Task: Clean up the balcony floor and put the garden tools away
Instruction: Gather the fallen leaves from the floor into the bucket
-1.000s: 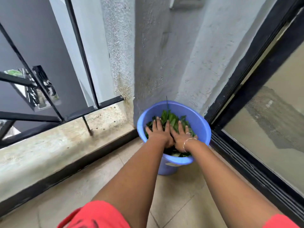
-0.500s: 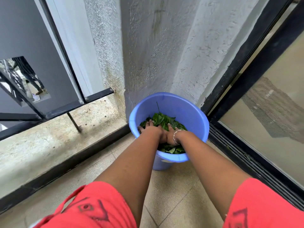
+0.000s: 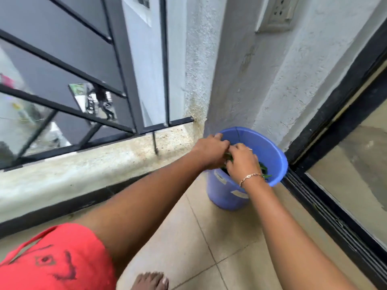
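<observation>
Leaves: green cuttings, a loose pile low inside the blue bucket. It stands on the tiled floor in the corner by the wall, between the railing ledge and the sliding-door track.

Hands: both over the bucket mouth, knuckles up, fingers curled, touching each other. Left hand pinches a tuft of green that shows where the two hands meet. Right hand, bracelet at the wrist, reaches down toward the pile. Its fingertips are hidden behind its own back and the frame is smeared, so I cannot tell whether it is clamped on anything.

Handling, judged:
- Leaves look light, soft and limp. They should pack down under a palm and spring back a little
- Single leaves will likely slip off the fingers and drift, so take them in full handfuls, both hands cupped from opposite sides
- Stems may snag among the leaves, so lift slowly

Bucket, judged:
- Thin plastic, and light even with this load
- No handle shows from this angle
- Best hold is the rolled rim, two hands on opposite sides, thumbs inside
- Walls may flex if squeezed hard
</observation>
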